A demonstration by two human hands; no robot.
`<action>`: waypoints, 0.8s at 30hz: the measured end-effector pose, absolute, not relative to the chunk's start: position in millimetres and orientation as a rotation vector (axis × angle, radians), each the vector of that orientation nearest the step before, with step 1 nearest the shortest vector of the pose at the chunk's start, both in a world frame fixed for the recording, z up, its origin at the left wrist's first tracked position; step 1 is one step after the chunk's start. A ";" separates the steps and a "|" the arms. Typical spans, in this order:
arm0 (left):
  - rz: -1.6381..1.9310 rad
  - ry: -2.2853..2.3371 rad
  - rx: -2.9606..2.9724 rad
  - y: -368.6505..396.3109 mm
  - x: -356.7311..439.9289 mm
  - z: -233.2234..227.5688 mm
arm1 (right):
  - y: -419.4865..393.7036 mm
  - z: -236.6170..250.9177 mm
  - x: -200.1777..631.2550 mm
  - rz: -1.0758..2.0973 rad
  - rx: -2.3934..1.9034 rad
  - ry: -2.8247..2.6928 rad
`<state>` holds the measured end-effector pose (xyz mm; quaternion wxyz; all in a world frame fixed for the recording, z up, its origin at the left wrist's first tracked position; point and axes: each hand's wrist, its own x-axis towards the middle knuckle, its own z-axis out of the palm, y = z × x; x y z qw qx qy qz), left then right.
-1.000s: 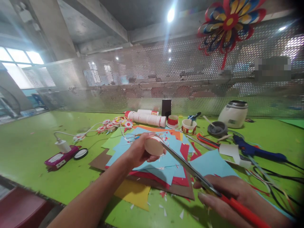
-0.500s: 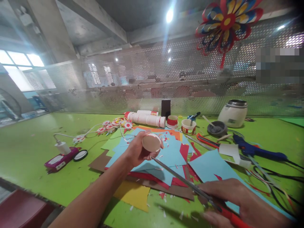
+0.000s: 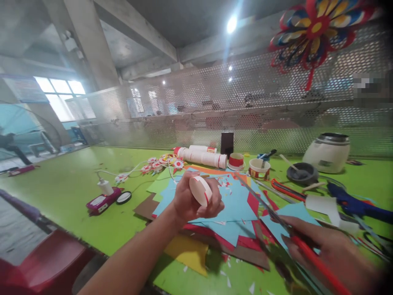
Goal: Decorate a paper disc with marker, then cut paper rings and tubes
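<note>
The head camera looks forward and down across the table point(image 3: 67, 174).

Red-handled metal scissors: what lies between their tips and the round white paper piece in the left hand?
Head view: curled fingers of the left hand, then a gap over light-blue paper sheets and red and white scraps.
</note>
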<state>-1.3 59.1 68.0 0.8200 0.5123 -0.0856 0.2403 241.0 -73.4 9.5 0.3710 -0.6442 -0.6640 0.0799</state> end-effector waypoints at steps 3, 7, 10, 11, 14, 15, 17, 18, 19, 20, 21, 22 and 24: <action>0.496 -0.190 1.092 58.9 -2.6 68.2 | -72.5 3.3 242.8 0.056 -1.823 -1.904; 0.491 -0.170 1.090 59.5 -3.6 67.4 | -73.8 -3.4 245.1 -0.173 -1.811 -2.030; 0.491 -0.192 1.101 58.8 -3.8 67.4 | -74.9 -9.0 246.7 -0.249 -1.827 -2.081; 0.494 -0.196 1.110 58.4 -3.7 67.7 | -75.3 -10.6 246.9 -0.266 -1.839 -2.091; 0.504 -0.162 1.138 56.9 -3.4 69.1 | -76.1 -13.2 245.9 -0.275 -1.847 -2.114; 0.504 -0.136 1.145 56.5 -3.4 69.7 | -76.2 -12.7 245.1 -0.263 -1.850 -2.114; 0.500 -0.080 1.155 56.1 -3.5 70.8 | -76.2 -9.9 242.9 -0.215 -1.854 -2.112; 0.498 -0.057 1.157 56.0 -3.6 71.2 | -76.3 -7.9 241.6 -0.188 -1.858 -2.106; 0.497 -0.039 1.158 55.9 -3.7 71.5 | -76.3 -5.9 240.3 -0.161 -1.857 -2.105; 0.497 -0.027 1.159 55.8 -3.9 71.8 | -76.4 -4.1 239.3 -0.142 -1.857 -2.099; 0.499 -0.019 1.158 55.7 -4.0 72.0 | -76.6 -2.8 238.5 -0.120 -1.857 -2.098; 0.505 -0.017 1.158 55.6 -4.1 72.1 | -76.6 -2.2 238.2 -0.105 -1.860 -2.093; 0.525 -0.021 1.162 56.1 -4.0 71.9 | -76.3 -2.9 238.8 -0.101 -1.866 -2.080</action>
